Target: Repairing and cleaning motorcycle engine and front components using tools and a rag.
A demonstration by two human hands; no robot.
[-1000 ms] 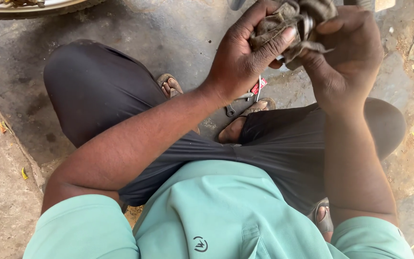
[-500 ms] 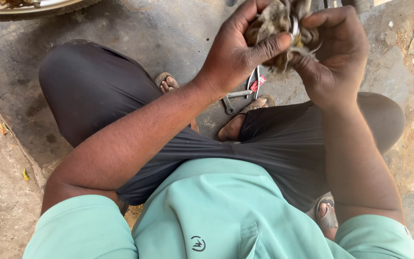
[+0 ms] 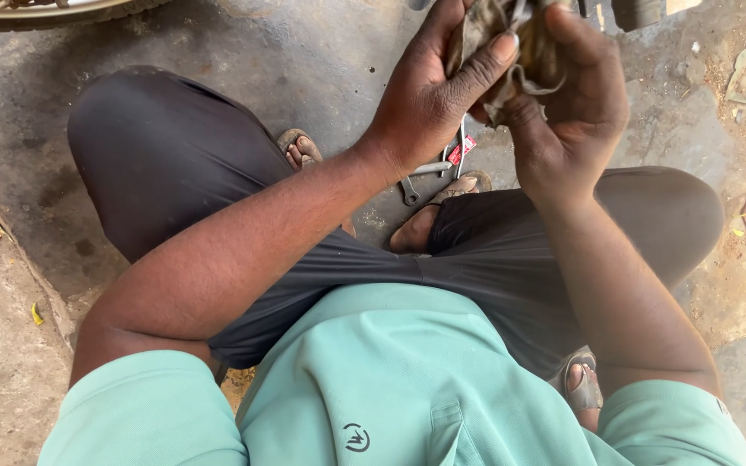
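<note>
Head view: your left hand [image 3: 429, 95] and right hand [image 3: 572, 112] are both closed around a dirty rag [image 3: 511, 43], thumbs pinching it between them to bunch it. Below your hands, a wrench [image 3: 429, 173] lies on the floor.

Head camera looks steeply down, close above lap.

Grey, stained concrete floor [image 3: 304, 60]. Metal wrench [image 3: 425, 173] lies on it, middle of frame, beside sandalled feet. Yellow leaf bits [image 3: 36, 313] at lower left.
</note>
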